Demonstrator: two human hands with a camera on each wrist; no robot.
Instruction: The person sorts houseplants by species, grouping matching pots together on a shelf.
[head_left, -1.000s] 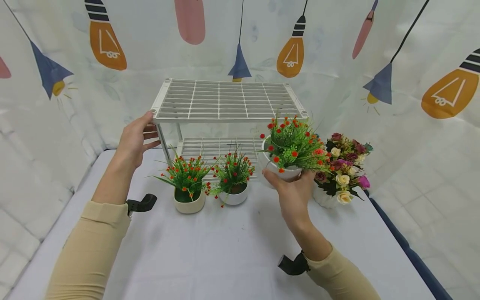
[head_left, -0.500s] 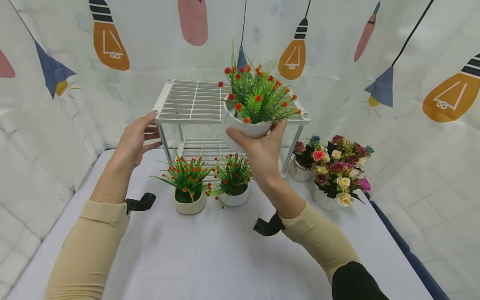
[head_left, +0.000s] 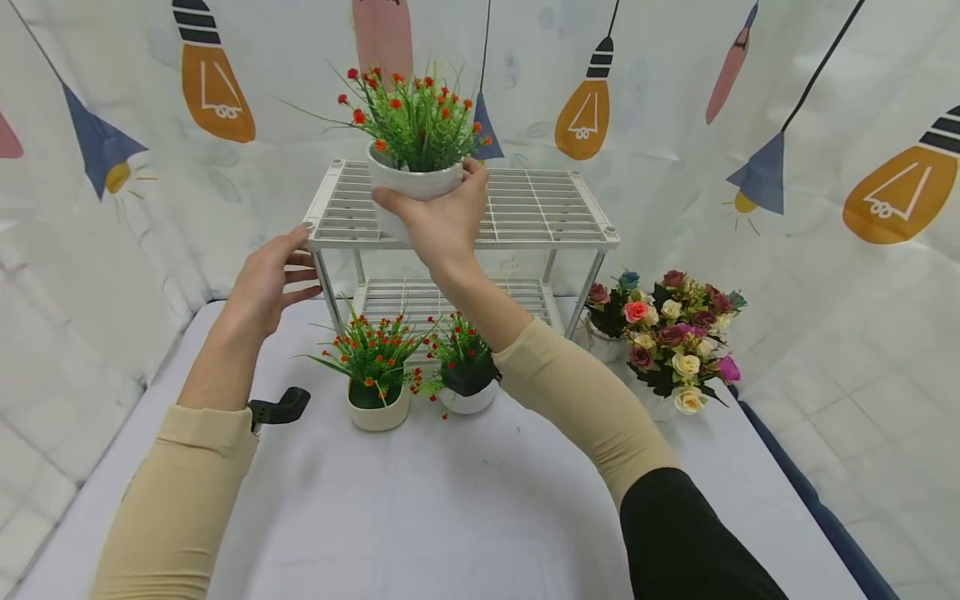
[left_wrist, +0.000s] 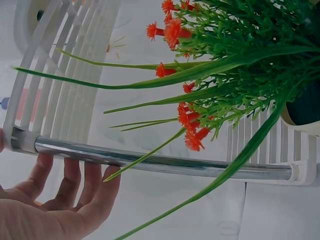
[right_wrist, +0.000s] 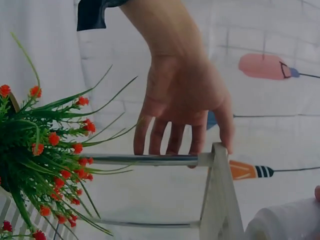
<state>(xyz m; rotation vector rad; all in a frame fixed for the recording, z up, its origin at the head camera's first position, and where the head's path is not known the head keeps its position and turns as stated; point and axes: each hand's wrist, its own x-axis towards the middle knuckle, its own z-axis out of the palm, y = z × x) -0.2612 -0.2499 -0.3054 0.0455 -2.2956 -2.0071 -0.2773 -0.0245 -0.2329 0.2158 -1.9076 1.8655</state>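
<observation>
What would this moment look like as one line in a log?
right hand: holds white flower pot over top shelf of rack | left hand: touches rack corner | two small pots on table

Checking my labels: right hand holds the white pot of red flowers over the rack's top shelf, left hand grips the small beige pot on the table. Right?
Not quite. The left hand rests on the front-left corner of the white rack, not on the beige pot, which stands untouched on the table. The head view shows this. The right hand does hold the white pot of red flowers over the top shelf.

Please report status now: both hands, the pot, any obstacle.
Right hand grips white flower pot at the rack top. Left hand touches rack's front-left corner. Rack top bare otherwise.
</observation>
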